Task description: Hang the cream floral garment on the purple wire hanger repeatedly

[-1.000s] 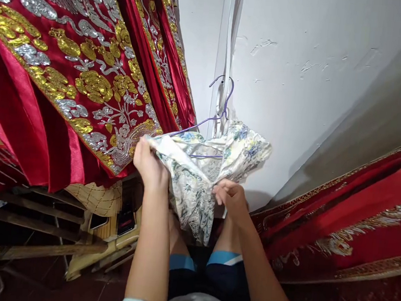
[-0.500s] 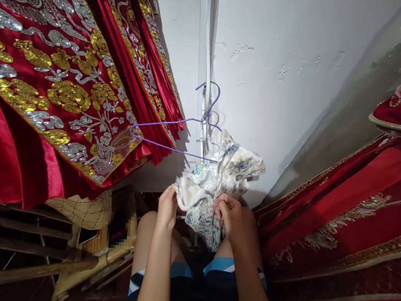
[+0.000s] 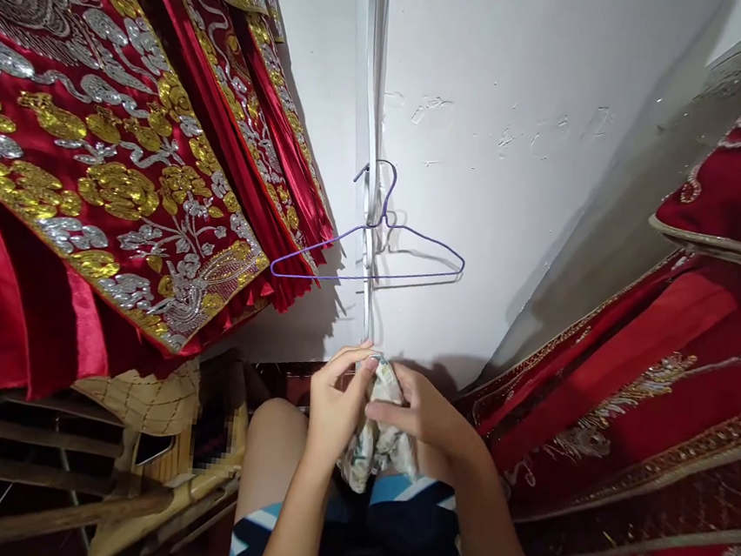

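A small patterned garment [image 3: 387, 389], pale with blue and green marks, is bunched up above my lap. My left hand [image 3: 341, 393] pinches its upper left edge between thumb and fingers. On the other side my right hand [image 3: 420, 412] grips the cloth, its thumb pointing left across the front. Part of the garment hangs down between my knees, and the fingers behind it are hidden. In front of me a bare purple wire hanger [image 3: 410, 277] hangs by its hook from a narrow white upright [image 3: 373, 77] against the wall.
Red garments with gold and silver sequin embroidery [image 3: 123, 189] hang at the left. More red embroidered cloth [image 3: 636, 374] fills the right side. Low at the left stands a wooden chair [image 3: 145, 501] with a phone-like dark object [image 3: 154, 448] on it. A white wall [image 3: 496, 63] lies ahead.
The garment has come off the purple hanger and moved down toward my lap, now bunched together. My hands have drawn closer to each other. The hanger hangs level and bare.
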Demonstrator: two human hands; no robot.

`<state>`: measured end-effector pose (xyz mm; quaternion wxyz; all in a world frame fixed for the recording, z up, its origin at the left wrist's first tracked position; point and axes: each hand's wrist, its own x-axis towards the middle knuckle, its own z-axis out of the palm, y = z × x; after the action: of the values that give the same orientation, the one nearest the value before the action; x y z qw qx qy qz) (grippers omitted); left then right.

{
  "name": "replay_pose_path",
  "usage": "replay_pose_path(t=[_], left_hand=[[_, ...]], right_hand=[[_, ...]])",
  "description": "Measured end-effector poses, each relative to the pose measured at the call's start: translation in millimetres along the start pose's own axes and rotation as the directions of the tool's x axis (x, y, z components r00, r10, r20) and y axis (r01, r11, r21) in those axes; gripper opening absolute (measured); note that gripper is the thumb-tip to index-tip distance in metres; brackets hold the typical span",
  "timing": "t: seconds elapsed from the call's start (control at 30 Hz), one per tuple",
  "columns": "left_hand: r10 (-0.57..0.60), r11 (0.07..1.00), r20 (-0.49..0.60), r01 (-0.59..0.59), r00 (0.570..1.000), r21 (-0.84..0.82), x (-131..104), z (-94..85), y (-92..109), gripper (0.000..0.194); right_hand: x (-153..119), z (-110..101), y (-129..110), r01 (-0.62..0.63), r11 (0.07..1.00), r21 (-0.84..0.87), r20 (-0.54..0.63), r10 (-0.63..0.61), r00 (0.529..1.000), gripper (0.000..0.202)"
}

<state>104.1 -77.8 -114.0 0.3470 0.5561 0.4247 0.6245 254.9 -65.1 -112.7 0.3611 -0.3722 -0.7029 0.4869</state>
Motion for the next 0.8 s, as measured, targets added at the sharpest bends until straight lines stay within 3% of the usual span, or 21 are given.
replay_pose_path(t=[0.1, 0.17, 0.23, 0.3, 0.37, 0.4, 0.5, 0.63, 0.73, 0.8], left_hand=[[-0.025, 0.998, 0.040, 0.028, 0.999, -0.065, 3.9, -6.7, -6.6, 0.029], [-0.009, 0.999, 0.168, 0.017, 0.986, -0.046, 5.4, -11.4, -12.5, 0.040], [-0.038, 0.997, 0.393, 0.011, 0.919, 0.070, 7.4, -18.3, -17.7, 0.043], [-0.127, 0.966, 0.575, -0.032, 0.808, 0.258, 12.3, -29.0, -19.3, 0.043], [-0.211, 0.880, 0.646, -0.145, 0.734, 0.453, 21.4, -43.2, -15.5, 0.048], [-0.244, 0.813, 0.646, -0.211, 0.724, 0.543, 27.2, -51.2, -11.9, 0.052], [-0.337, 0.565, 0.606, -0.360, 0.721, 0.743, 45.2, -76.7, 0.7, 0.058], [-0.446, 0.325, 0.533, -0.425, 0.719, 0.845, 62.5, -109.7, 9.9, 0.060], [-0.389, 0.243, 0.444, -0.375, 0.807, 0.894, 73.3, -134.0, 14.4, 0.051], [-0.281, 0.291, 0.398, -0.318, 0.873, 0.902, 80.8, -148.9, 20.5, 0.046]], right_hand=[[11.6, -10.2, -17.4, 0.069, 0.993, -0.095, 0.067, -0.063, 0.996, 0.013], [22.6, -20.3, -27.0, 0.166, 0.983, -0.075, 0.067, -0.161, 0.985, 0.016], [34.7, -33.4, -32.7, 0.250, 0.968, -0.006, -0.002, -0.250, 0.968, 0.024], [47.6, -47.3, -34.1, 0.303, 0.953, 0.027, -0.150, -0.296, 0.943, 0.026], [61.4, -59.4, -32.0, 0.353, 0.936, -0.018, -0.304, -0.341, 0.889, 0.026], [68.7, -64.1, -29.9, 0.372, 0.927, -0.050, -0.349, -0.365, 0.863, 0.028], [92.1, -71.1, -19.7, 0.362, 0.930, -0.062, -0.385, -0.357, 0.851, 0.035], [120.7, -66.6, 0.2, 0.187, 0.978, 0.092, -0.318, -0.149, 0.936, 0.039], [130.4, -61.8, 13.0, 0.034, 0.989, 0.144, -0.288, 0.009, 0.958, 0.039], [127.9, -62.9, 17.6, 0.026, 0.992, 0.124, -0.357, 0.020, 0.934, 0.036]])
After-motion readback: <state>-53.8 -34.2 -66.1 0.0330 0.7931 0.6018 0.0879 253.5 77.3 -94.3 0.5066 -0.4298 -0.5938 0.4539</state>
